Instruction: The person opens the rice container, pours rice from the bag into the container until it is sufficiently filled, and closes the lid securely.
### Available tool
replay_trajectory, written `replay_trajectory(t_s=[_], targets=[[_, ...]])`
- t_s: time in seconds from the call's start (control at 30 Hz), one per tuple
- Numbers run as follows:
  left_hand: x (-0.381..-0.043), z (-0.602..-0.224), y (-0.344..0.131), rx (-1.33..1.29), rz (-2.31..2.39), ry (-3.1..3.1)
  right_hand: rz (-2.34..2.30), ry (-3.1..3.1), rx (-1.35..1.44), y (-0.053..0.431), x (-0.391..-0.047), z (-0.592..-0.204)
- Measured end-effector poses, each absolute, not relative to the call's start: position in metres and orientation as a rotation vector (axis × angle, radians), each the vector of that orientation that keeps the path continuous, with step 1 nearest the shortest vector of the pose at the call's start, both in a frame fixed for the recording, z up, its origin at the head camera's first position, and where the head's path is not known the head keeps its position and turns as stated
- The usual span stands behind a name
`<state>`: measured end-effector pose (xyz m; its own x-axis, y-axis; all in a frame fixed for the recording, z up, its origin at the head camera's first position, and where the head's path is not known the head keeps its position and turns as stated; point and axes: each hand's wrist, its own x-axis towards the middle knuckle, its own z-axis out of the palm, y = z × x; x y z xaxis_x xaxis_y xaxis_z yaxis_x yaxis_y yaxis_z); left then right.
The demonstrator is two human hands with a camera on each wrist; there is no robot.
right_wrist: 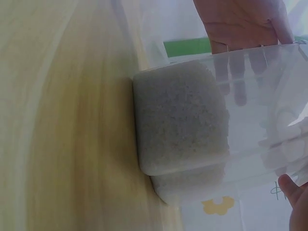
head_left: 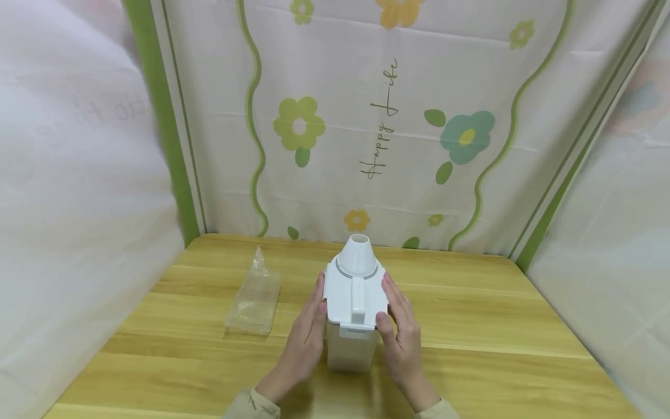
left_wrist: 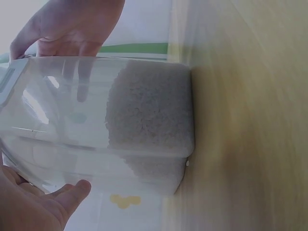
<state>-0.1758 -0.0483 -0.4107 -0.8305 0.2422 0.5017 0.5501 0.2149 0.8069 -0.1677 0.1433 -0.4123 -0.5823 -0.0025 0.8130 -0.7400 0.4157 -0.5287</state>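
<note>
A clear plastic container (head_left: 350, 352) with a white lid (head_left: 340, 302) stands upright on the table. A white cone-shaped spout (head_left: 357, 257) rises from the lid's far end, and a handle runs along its near part. White grains that look like rice (left_wrist: 149, 108) fill the lower part. My left hand (head_left: 303, 337) grips the container's left side near the top, thumb toward me. On the opposite side my right hand (head_left: 404, 340) holds it the same way. Through the clear wall, fingers (right_wrist: 239, 91) show against the far side in the right wrist view.
A crumpled clear plastic bag (head_left: 253, 302) lies on the wooden table (head_left: 497, 326), left of the container. White cloth walls surround the table at the left, right and back; the back curtain (head_left: 335, 192) carries flower prints.
</note>
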Motion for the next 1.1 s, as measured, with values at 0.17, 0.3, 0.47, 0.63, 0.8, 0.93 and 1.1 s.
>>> replay_trajectory(t_s=[0.17, 0.3, 0.47, 0.63, 0.8, 0.93, 1.1], targets=[[-0.1750, -0.4104, -0.0479, -0.746, -1.659, -2.222, 1.245, -1.878, 0.644, 0.1437, -0.1692, -0.4147], [-0.1751, -0.4093, -0.0474, -0.753, -1.645, -2.220, 1.251, -1.864, 0.646, 0.1445, -0.1692, -0.4147], [-0.1760, -0.4102, -0.0479, -0.758, -1.647, -2.203, 1.260, -1.876, 0.650, 0.1438, -0.1689, -0.4129], [-0.1753, -0.4101, -0.0483, -0.750, -1.664, -2.190, 1.265, -1.876, 0.654, 0.1427, -0.1691, -0.4138], [-0.1746, -0.4095, -0.0477, -0.751, -1.692, -2.167, 1.263, -1.869, 0.643, 0.1418, -0.1694, -0.4153], [-0.1746, -0.4101, -0.0459, -0.740, -1.712, -2.167, 1.260, -1.867, 0.621, 0.1412, -0.1690, -0.4139], [-0.1745, -0.4113, -0.0449, -0.710, -1.713, -2.184, 1.264, -1.865, 0.626, 0.1395, -0.1682, -0.4114]])
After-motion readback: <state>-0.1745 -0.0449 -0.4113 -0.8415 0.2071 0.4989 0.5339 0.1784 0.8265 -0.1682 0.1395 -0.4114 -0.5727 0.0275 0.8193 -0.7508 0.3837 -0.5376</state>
